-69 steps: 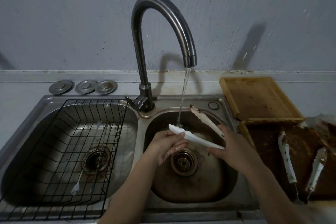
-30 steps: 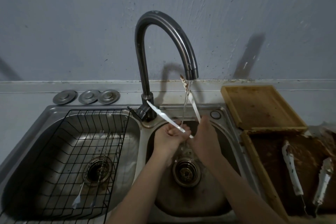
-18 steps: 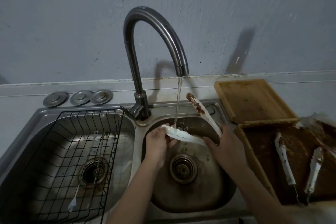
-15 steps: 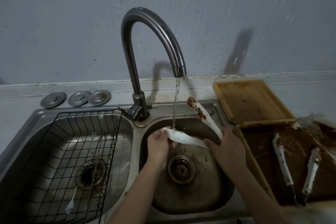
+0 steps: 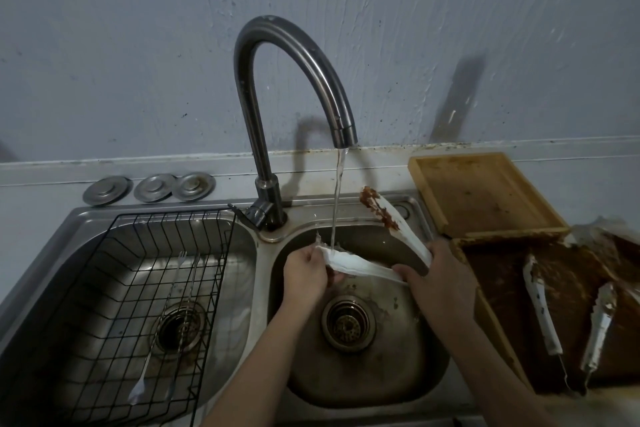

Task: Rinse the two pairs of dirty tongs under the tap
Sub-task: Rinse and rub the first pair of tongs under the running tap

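A white pair of tongs (image 5: 363, 265) is held over the right sink basin (image 5: 367, 374). My right hand (image 5: 436, 281) grips its hinge end. My left hand (image 5: 306, 270) pinches the tip of the lower arm, and water from the tap (image 5: 294, 87) falls on that tip. The upper arm points up and back, smeared with brown sauce near its tip. A second dirty pair of tongs (image 5: 543, 308) lies spread open in the brown tray (image 5: 485, 319) at the right.
A black wire rack (image 5: 114, 322) sits in the left basin with long forks in it. Three round metal lids (image 5: 152, 186) lie behind it on the counter. A wooden tray (image 5: 481, 194) sits at the back right, beside the sink.
The tongs came down from upright by the spout to lie across the basin. My left hand now holds the lower arm's tip under the stream. The view shifted slightly.
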Motion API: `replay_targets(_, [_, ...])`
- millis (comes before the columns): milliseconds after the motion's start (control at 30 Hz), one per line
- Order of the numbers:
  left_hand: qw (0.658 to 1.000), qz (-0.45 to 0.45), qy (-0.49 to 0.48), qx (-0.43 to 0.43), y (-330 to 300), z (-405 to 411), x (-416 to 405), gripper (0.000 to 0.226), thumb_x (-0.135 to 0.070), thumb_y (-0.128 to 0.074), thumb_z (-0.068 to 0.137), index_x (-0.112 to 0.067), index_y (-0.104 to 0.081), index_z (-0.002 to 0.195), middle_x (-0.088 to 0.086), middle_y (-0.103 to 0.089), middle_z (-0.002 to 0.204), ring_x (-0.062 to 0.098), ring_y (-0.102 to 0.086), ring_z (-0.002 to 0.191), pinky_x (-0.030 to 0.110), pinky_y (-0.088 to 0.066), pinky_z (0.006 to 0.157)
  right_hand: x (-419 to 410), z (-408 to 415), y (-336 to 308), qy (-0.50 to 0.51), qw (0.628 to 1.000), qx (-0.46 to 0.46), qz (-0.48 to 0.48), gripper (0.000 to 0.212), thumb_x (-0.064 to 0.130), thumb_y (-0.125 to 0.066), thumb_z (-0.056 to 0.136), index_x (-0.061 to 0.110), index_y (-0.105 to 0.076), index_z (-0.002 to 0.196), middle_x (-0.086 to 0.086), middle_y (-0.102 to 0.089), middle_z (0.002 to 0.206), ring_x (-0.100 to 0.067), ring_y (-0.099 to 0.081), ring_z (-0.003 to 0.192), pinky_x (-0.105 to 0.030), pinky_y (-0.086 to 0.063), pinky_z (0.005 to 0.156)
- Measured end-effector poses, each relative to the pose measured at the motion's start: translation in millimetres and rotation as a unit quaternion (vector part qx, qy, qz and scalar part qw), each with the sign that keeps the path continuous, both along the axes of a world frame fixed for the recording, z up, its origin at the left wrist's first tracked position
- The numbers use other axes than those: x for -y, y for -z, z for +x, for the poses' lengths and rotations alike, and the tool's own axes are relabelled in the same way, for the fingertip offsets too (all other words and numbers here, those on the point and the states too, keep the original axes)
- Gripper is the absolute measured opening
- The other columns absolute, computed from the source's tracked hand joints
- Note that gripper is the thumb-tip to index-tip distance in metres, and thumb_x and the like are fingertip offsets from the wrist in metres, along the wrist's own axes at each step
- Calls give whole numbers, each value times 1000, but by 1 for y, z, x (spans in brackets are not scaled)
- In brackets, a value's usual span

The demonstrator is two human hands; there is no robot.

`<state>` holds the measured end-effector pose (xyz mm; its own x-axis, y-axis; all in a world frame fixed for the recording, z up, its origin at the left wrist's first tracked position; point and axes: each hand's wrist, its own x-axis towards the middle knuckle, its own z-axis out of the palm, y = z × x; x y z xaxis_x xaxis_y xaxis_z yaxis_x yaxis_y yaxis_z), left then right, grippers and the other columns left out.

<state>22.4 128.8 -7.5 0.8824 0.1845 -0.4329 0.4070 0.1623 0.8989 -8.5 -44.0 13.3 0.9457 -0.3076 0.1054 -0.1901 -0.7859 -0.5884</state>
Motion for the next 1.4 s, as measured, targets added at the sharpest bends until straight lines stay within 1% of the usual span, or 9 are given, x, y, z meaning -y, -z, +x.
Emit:
replay_targets(67, [1000, 5, 16, -4, 0, 2, 1, 31, -9, -39, 98, 6, -65, 99, 27, -68, 99, 33, -68, 86, 27, -57, 55, 0, 1, -1, 1, 1000, 1, -5, 39, 36, -73, 75, 25, -38, 87, 10, -46, 81, -10, -47, 74, -25, -38, 65])
replay_targets(200, [998, -40, 44, -33, -5, 4, -3, 22, 2, -50, 89, -6, -69, 92, 17, -71, 89, 31, -67, 89, 35, -55, 74, 1, 2, 1, 0, 1000, 5, -19, 35, 37, -71, 76, 20, -45, 92, 9, -49, 81, -11, -51, 75, -28, -42, 67])
replay_targets(367, [996, -49, 68, -24, -6, 7, -10, 20, -1, -54, 89, -5, -69, 77, 14, -70, 75, 18, -69, 67, 22, -58, 58, 3, 3, 4, -4, 1000, 18, -19, 34, 39, -70, 77, 23, -41, 88, 8, -50, 80, -11, -51, 72, -29, -44, 65])
replay_targets(567, [984, 43, 170, -4, -25, 16, -14, 28, -7, -41, 97, 9, -63, 96, 17, -63, 61, 17, -59, 43, 21, -48, 40, 5, 4, 5, -1, 1000, 27, -16, 33, 39, -68, 79, 22, -40, 84, 8, -47, 74, -14, -48, 68, -28, -37, 61])
replay_targets(700, [982, 57, 155, 93, -29, 17, -14, 33, -4, -41, 97, -6, -63, 72, 0, -64, 44, 5, -58, 39, 15, -46, 42, 5, 5, 10, -51, 995, 73, -46, 19, 21, -67, 80, 14, -51, 72, 1, -53, 65, -21, -53, 60, -36, -45, 55])
replay_targets(833, [982, 68, 92, 150, -23, 18, -23, 28, 7, -54, 88, -14, -68, 75, -6, -64, 47, 2, -56, 43, 15, -47, 49, 13, 14, 22, -165, 981, 82, -69, 24, 5, -72, 72, 11, -54, 56, -6, -56, 59, -23, -54, 58, -40, -49, 55])
replay_targets(933, [978, 92, 86, 164, -21, 15, -27, 27, 17, -57, 80, -7, -69, 77, -13, -68, 52, -5, -60, 47, 8, -48, 51, 16, 15, 27, -235, 951, 92, -180, 49, 6, -82, 60, 29, -39, 57, 11, -43, 57, -9, -44, 55, -30, -45, 54])
replay_targets(1167, [956, 198, 77, 204, -7, 6, -25, 32, 7, -71, 73, -23, -66, 62, -15, -69, 71, -9, -63, 60, 9, -49, 61, 21, 11, 24, -191, 939, 137, -250, 17, 4, -66, 65, 18, -57, 63, 0, -61, 64, -23, -61, 64, -32, -47, 62])
replay_targets(1400, [932, 242, 125, 241, -6, 5, -21, 38, -1, -64, 81, -37, -70, 75, -24, -69, 81, -3, -66, 85, 13, -49, 80, 25, 8, 22, -164, 949, 104, -249, 29, -1, -79, 57, 18, -58, 62, 0, -62, 64, -22, -61, 64, -34, -49, 62])
